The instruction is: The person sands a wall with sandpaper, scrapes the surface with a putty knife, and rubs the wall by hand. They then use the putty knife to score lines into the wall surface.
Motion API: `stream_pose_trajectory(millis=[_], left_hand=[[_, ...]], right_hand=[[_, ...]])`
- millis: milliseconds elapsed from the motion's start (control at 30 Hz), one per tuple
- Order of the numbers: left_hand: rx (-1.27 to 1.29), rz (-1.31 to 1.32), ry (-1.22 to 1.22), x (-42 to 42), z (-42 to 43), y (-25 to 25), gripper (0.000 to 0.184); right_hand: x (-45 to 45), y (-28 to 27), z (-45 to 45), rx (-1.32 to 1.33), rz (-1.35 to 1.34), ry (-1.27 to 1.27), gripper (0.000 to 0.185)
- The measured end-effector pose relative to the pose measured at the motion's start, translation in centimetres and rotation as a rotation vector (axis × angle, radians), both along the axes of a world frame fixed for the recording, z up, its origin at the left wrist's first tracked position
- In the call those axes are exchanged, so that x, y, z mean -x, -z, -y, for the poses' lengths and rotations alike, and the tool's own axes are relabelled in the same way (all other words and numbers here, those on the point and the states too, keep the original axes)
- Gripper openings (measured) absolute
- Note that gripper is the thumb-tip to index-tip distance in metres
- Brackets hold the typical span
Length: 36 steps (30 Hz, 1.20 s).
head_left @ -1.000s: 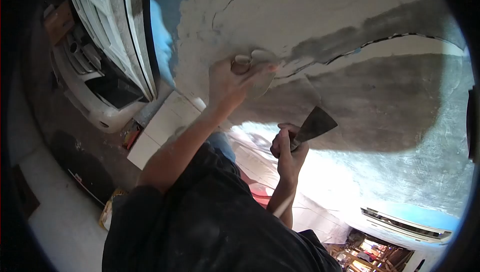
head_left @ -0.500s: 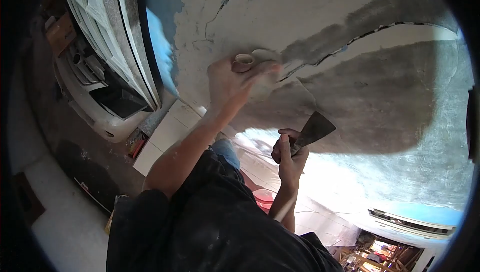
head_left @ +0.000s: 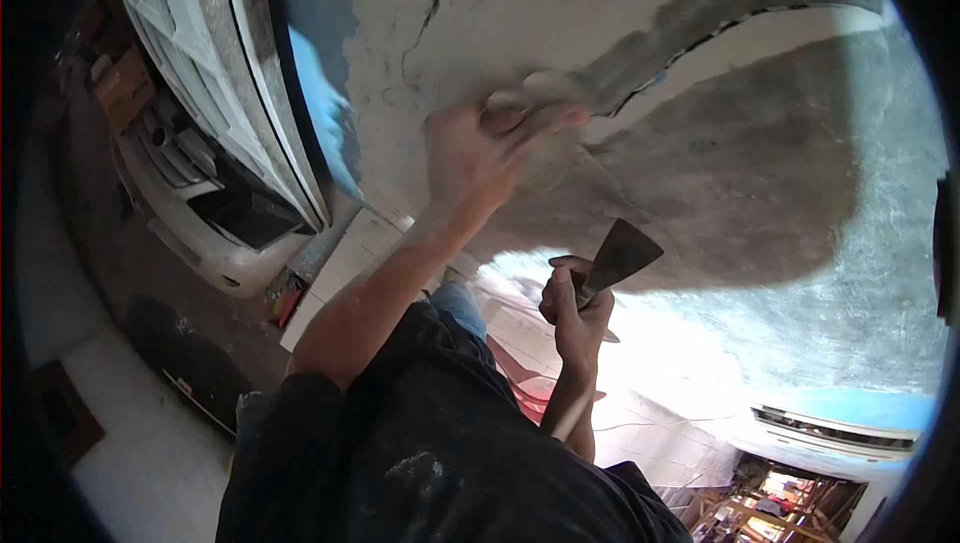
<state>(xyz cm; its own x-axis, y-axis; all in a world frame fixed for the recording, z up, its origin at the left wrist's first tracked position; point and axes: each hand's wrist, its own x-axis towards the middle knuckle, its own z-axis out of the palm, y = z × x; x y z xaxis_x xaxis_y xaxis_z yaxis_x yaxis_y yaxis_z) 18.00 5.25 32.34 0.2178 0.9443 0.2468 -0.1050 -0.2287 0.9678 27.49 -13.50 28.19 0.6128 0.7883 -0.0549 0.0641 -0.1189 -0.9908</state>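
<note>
My left hand (head_left: 475,148) is closed around a pale, curled sanding disc (head_left: 545,91) and presses it to the grey wall (head_left: 720,163). Motion smears its fingers and the disc's edge. To the right of that hand runs a jagged dark crack (head_left: 700,45), bordered by darker grey patches. My right hand (head_left: 578,308) grips the handle of a putty knife (head_left: 627,255), lower down and apart from the other hand. The knife's broad dark blade points up and to the right.
A white vehicle (head_left: 225,253) stands behind at left, beside a pale framed edge (head_left: 262,63). Another thin crack (head_left: 430,13) runs up the wall. Something red (head_left: 530,393) lies beneath my right forearm, near the pale tiles (head_left: 660,433). Clutter (head_left: 780,508) shows at lower right.
My left hand has shifted slightly right and up along the wall with the sanding disc. My right hand keeps the putty knife in nearly the same place. The view has tilted a little.
</note>
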Motion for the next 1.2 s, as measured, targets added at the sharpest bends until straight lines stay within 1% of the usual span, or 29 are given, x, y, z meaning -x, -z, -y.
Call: stream_pose_trajectory(millis=[33, 133, 233, 333, 433, 500, 567, 600, 700, 800, 833, 900, 967, 1033, 1100, 1133, 1200], left_hand=[[-0.023, -0.009, -0.034, -0.1, 0.0, 0.8, 0.032], [0.103, -0.055, 0.019, 0.1, 0.0, 1.7, 0.029], [-0.055, 0.181, 0.059, -1.3, 0.0, -0.2, 0.023], [-0.120, -0.073, 0.002, -1.2, -0.1, 1.5, 0.027], [0.001, 0.129, -0.016, -0.5, 0.3, 5.8, 0.034], [0.049, -0.329, 0.026, 1.7, 0.3, 7.7, 0.035], [0.112, -0.520, 0.164, 3.9, -0.5, 10.1, 0.036], [0.143, -0.616, 0.232, 4.7, -0.6, 10.9, 0.038], [0.480, -0.152, 0.403, 7.0, 1.1, 12.0, 0.029], [0.726, -0.014, 0.791, 9.5, 2.6, 11.9, 0.030], [0.724, -0.015, 0.800, 9.8, 4.0, 11.7, 0.029], [0.708, -0.002, 0.816, 9.1, 7.3, 11.3, 0.026], [0.756, -0.031, 0.819, 8.7, 9.1, 12.0, 0.025], [0.856, -0.084, 0.756, 8.7, 10.3, 12.9, 0.026], [0.868, -0.172, 0.737, 8.4, 11.4, 13.2, 0.027], [0.873, -0.214, 0.729, 8.2, 11.9, 13.3, 0.028], [0.864, -0.320, 0.645, 7.6, 13.0, 12.1, 0.024]], right_hand=[[0.1, -0.1, 0.0, -0.014, 0.007, -0.001, 0.020], [0.0, 0.3, 0.2, -0.037, -0.027, 0.034, 0.019], [0.7, 0.8, 0.6, -0.015, -0.053, 0.039, 0.017], [1.3, 0.7, 0.9, 0.018, -0.024, 0.040, 0.017], [1.7, 0.7, 1.5, 0.025, -0.043, 0.082, 0.019], [1.8, 1.1, 2.1, 0.021, -0.051, 0.100, 0.024], [2.7, 1.1, 2.5, 0.030, -0.147, 0.189, 0.035], [3.0, 1.4, 2.8, 0.037, -0.202, 0.196, 0.037], [4.0, 2.1, 3.6, 0.045, -0.373, 0.192, 0.044], [4.9, 4.9, 3.6, 0.104, -0.275, 0.094, 0.041], [5.6, 4.6, 3.6, 0.156, -0.316, 0.081, 0.039], [6.3, 7.1, 4.1, 0.183, -0.094, -0.102, 0.037], [7.1, 8.2, 4.3, 0.155, -0.045, -0.096, 0.036], [7.6, 8.8, 4.9, 0.110, 0.023, -0.110, 0.034], [7.9, 8.9, 6.0, 0.054, 0.111, -0.129, 0.032], [7.9, 8.9, 6.7, 0.054, 0.079, -0.141, 0.034], [8.0, 8.3, 8.1, 0.046, 0.018, -0.161, 0.038]])
